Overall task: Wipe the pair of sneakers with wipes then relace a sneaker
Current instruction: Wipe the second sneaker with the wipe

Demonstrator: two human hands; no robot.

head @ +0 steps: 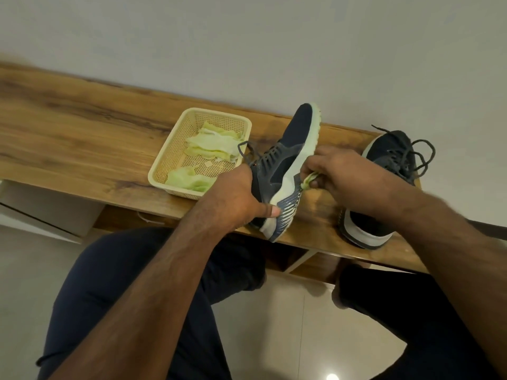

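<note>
Left hand [236, 196] grips the heel of the navy knit sneaker with white sole [288, 160], tilted on its side on the wooden bench [82, 133]. Right hand [337, 171] pinches a crumpled pale-green wipe [309, 180] against the sole's edge. The shoe looks light with a soft upper, so the firmer heel is likely the best hold.
</note>
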